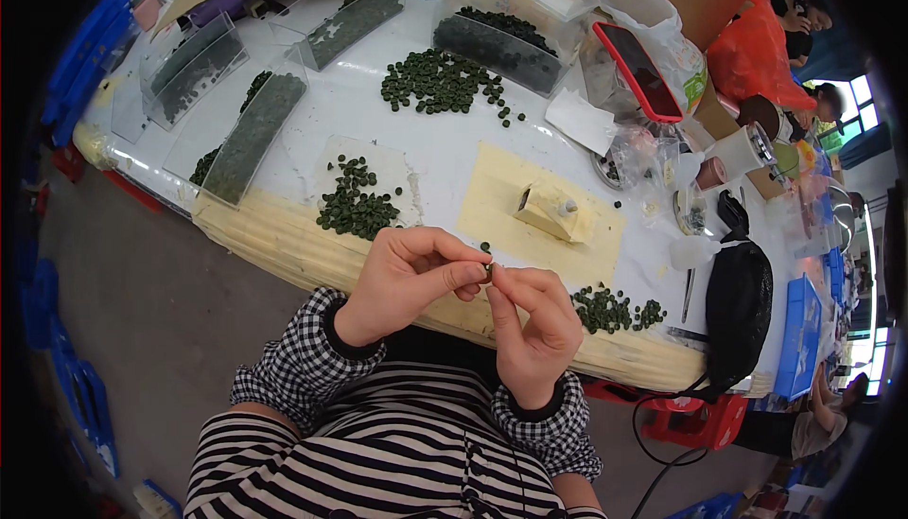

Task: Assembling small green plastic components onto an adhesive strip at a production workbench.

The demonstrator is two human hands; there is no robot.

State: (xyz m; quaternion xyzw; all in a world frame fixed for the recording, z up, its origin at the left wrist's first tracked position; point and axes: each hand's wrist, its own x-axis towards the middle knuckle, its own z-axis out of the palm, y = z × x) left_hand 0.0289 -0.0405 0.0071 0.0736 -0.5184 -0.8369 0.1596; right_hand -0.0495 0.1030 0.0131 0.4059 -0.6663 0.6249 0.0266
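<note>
the two hands come together at the fingertips above the table's near edge. the left hand (411,278) pinches a small dark green piece (489,271) between thumb and forefinger, its other fingers curled. the right hand (537,330) meets it there, forefinger at the piece and thumb just below, other fingers loosely bent (whether it grips too, i can't tell; fingertips hide most of the piece). a pile of green pieces (355,211) lies beyond the left hand, a smaller pile (605,311) beside the right.
</note>
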